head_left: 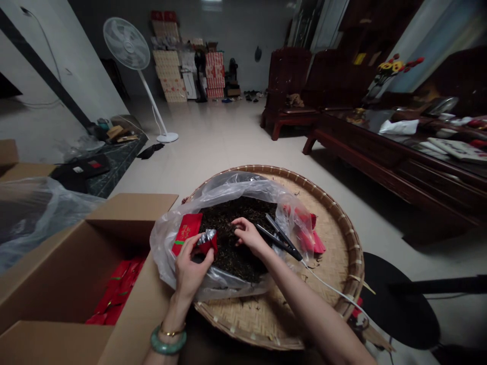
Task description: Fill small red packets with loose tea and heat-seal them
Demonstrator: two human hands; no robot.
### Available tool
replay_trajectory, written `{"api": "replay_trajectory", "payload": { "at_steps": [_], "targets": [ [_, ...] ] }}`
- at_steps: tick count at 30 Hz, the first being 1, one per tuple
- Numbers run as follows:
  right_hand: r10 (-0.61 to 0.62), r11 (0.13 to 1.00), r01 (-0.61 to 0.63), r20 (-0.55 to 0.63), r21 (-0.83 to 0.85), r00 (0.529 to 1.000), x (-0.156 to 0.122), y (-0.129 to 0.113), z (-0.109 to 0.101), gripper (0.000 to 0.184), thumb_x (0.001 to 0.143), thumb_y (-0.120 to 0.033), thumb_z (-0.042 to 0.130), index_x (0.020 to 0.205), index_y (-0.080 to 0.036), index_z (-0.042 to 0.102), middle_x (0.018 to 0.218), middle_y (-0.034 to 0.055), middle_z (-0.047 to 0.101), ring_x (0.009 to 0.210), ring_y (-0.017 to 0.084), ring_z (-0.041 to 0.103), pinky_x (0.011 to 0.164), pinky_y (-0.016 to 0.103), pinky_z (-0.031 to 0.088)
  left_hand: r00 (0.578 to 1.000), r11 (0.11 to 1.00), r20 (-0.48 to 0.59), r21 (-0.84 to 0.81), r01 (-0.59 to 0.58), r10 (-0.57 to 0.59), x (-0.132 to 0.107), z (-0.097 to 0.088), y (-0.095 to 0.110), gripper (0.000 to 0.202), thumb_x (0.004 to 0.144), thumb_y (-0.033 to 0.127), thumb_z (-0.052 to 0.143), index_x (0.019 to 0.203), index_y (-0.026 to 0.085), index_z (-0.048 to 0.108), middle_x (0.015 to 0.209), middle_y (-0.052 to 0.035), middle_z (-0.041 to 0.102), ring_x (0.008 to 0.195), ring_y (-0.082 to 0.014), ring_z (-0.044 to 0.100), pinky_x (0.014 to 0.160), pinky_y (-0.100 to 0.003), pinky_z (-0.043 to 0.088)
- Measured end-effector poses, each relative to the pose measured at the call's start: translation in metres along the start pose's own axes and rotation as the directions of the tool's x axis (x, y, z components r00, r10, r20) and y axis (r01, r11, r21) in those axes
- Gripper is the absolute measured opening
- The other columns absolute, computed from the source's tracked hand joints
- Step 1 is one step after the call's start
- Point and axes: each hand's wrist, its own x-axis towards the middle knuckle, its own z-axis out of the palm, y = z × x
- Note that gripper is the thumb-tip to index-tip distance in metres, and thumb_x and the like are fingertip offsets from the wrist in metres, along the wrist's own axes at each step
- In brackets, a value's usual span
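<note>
My left hand [190,266] grips a small red foil pouch [213,243], its silver-lined mouth spread open. Curled over dark dried tea leaves [239,263], my right hand [248,235] has its fingers bent around some of them; how much it holds is hard to see. The leaves lie in a large clear plastic bag [167,253] on a round woven bamboo tray [335,228]. A flat red packet [187,230] with a green stripe rests on the leaves beside my left hand. Right of my right hand lies a black hair straightener [281,238] with parted arms and a white cord.
An open cardboard box [49,274] at left contains several red packets [117,291]. More red pouches [314,241] lie on the tray's right side. A round black stand base [399,299] is at right. Behind are a white fan [127,43] and a dark wooden table [380,152].
</note>
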Motion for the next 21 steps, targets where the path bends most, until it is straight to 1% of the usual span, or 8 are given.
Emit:
{"api": "replay_trajectory", "payload": {
  "at_steps": [1, 3, 4, 7, 9, 12, 17, 21],
  "targets": [
    [0.030, 0.998, -0.030, 0.012, 0.050, 0.999, -0.001, 0.000, -0.003, 0.030, 0.062, -0.018, 0.046, 0.091, -0.021, 0.050, 0.067, -0.0052, 0.049, 0.054, 0.011, 0.051, 0.051, 0.024, 0.043, 1.000, 1.000, 0.004, 0.003, -0.002, 0.002, 0.000, 0.000, 0.001, 0.033, 0.073, 0.027, 0.065, 0.104, 0.018, 0.060, 0.101, -0.0062, 0.062, 0.089, -0.0190, 0.062, 0.075, -0.030, 0.056],
    [0.109, 0.960, -0.124, 0.073, 0.251, 0.991, -0.005, -0.003, -0.008, 0.036, 0.063, -0.018, 0.044, 0.098, -0.020, 0.051, 0.072, -0.0022, 0.056, 0.059, 0.013, 0.060, 0.053, 0.025, 0.046, 1.000, 1.000, 0.013, 0.005, -0.007, 0.007, 0.000, 0.000, 0.004, 0.032, 0.074, 0.026, 0.065, 0.104, 0.018, 0.060, 0.101, -0.0059, 0.063, 0.089, -0.0186, 0.062, 0.074, -0.029, 0.056],
    [0.152, 0.903, -0.186, 0.116, 0.386, 0.982, -0.008, -0.005, -0.010, 0.037, 0.063, -0.018, 0.044, 0.099, -0.018, 0.052, 0.074, -0.0006, 0.058, 0.062, 0.014, 0.062, 0.055, 0.025, 0.047, 1.000, 1.000, 0.015, 0.005, -0.009, 0.009, 0.000, 0.001, 0.005, 0.032, 0.074, 0.026, 0.064, 0.104, 0.018, 0.060, 0.101, -0.0058, 0.063, 0.089, -0.0185, 0.062, 0.074, -0.029, 0.056],
    [0.245, 0.631, -0.340, 0.237, 0.697, 0.940, -0.017, -0.013, -0.014, 0.028, 0.072, -0.022, 0.047, 0.096, -0.013, 0.056, 0.075, 0.0040, 0.064, 0.067, 0.016, 0.065, 0.060, 0.027, 0.051, 1.000, 1.000, 0.019, 0.012, -0.019, 0.019, 0.000, 0.002, 0.008, 0.032, 0.073, 0.026, 0.064, 0.104, 0.017, 0.060, 0.101, -0.0056, 0.063, 0.089, -0.0184, 0.062, 0.074, -0.029, 0.056],
    [0.275, 0.542, -0.366, 0.252, 0.756, 0.928, -0.022, -0.018, -0.013, 0.023, 0.079, -0.025, 0.047, 0.094, -0.011, 0.058, 0.073, 0.0054, 0.065, 0.066, 0.016, 0.065, 0.064, 0.029, 0.053, 0.999, 1.000, 0.025, 0.014, -0.027, 0.027, 0.000, 0.004, 0.008, 0.032, 0.073, 0.026, 0.064, 0.104, 0.018, 0.060, 0.100, -0.0055, 0.063, 0.089, -0.0182, 0.062, 0.074, -0.028, 0.056],
    [0.295, 0.465, -0.378, 0.262, 0.801, 0.919, -0.028, -0.021, -0.010, 0.021, 0.085, -0.023, 0.045, 0.092, -0.010, 0.060, 0.071, 0.0065, 0.067, 0.067, 0.015, 0.064, 0.067, 0.029, 0.054, 0.999, 0.999, 0.036, 0.006, -0.038, 0.038, -0.001, 0.006, 0.009, 0.032, 0.074, 0.025, 0.064, 0.104, 0.017, 0.060, 0.100, -0.0058, 0.062, 0.089, -0.0182, 0.062, 0.074, -0.029, 0.055],
    [0.319, 0.368, -0.371, 0.259, 0.853, 0.912, -0.035, -0.020, -0.010, 0.025, 0.089, -0.021, 0.038, 0.092, -0.009, 0.059, 0.075, 0.0104, 0.069, 0.074, 0.017, 0.067, 0.062, 0.026, 0.054, 0.997, 0.999, 0.061, -0.014, -0.050, 0.051, -0.002, 0.010, 0.015, 0.031, 0.074, 0.025, 0.063, 0.103, 0.017, 0.060, 0.099, -0.0066, 0.062, 0.088, -0.0187, 0.062, 0.072, -0.029, 0.056],
    [0.302, 0.306, -0.382, 0.292, 0.872, 0.908, -0.043, -0.019, -0.013, 0.027, 0.090, -0.026, 0.036, 0.091, -0.012, 0.058, 0.079, 0.0113, 0.069, 0.076, 0.019, 0.067, 0.064, 0.032, 0.055, 0.995, 0.998, 0.072, -0.019, -0.067, 0.069, -0.002, 0.013, 0.019, 0.030, 0.074, 0.025, 0.063, 0.102, 0.016, 0.060, 0.098, -0.0069, 0.063, 0.088, -0.0188, 0.062, 0.071, -0.029, 0.056]
  ]
}}
